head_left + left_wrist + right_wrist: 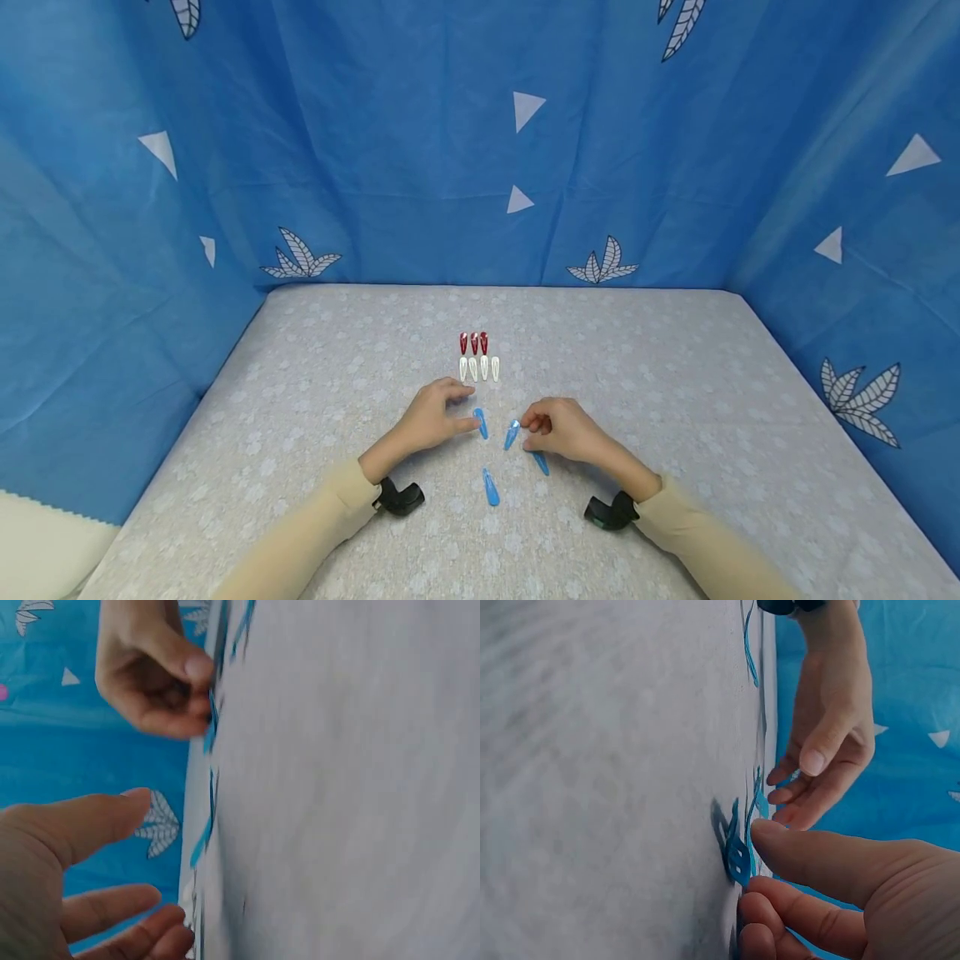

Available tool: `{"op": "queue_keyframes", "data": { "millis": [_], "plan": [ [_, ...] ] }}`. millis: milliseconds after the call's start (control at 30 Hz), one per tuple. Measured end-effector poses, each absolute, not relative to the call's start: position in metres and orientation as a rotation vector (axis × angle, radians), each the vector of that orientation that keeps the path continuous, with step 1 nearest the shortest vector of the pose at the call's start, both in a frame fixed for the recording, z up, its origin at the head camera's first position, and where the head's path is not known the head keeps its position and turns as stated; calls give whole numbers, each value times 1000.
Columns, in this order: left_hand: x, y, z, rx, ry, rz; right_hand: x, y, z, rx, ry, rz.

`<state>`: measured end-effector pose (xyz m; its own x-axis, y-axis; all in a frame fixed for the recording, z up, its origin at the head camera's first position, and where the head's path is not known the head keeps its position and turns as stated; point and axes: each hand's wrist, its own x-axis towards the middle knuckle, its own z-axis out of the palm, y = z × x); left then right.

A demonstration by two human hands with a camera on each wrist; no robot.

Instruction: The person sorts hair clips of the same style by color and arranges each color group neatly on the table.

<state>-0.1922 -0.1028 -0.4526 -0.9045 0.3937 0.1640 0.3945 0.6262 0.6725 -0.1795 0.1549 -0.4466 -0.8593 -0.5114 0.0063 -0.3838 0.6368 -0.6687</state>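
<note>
Several blue snap hair clips lie between the hands. My left hand is spread, its thumb tip close to one blue hair clip, with nothing between its fingers. My right hand has bent fingers and a gap between thumb and forefinger. Its fingertips are right beside a second blue hair clip, and its thumb partly covers a third blue hair clip. In the right wrist view a blue hair clip shows just beyond the thumb and forefinger tips. Another blue hair clip lies nearer the person.
Beyond the hands, red hair clips form a row above a row of white hair clips. A pale patterned cloth covers the table. Blue curtains hang at the back and sides.
</note>
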Motion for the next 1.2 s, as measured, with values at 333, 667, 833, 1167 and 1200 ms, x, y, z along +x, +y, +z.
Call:
{"op": "queue_keyframes", "data": {
  "millis": [333, 667, 833, 1167, 1200],
  "plan": [
    [-177, -95, -467, -680, -2783, -1122, -172, 145, -449, -750, 2795, -938],
    [-174, -94, -471, -701, -2746, -1058, -166, 139, -456, -729, 2871, -914],
    [-175, -93, -476, -718, -2708, -1032, -165, 138, -458, -738, 2883, -914],
    [-175, -93, -482, -757, -2679, -949, -167, 138, -460, -763, 2874, -924],
    [-175, -93, -482, -763, -2672, -938, -167, 138, -460, -763, 2873, -928]
  ]
}}
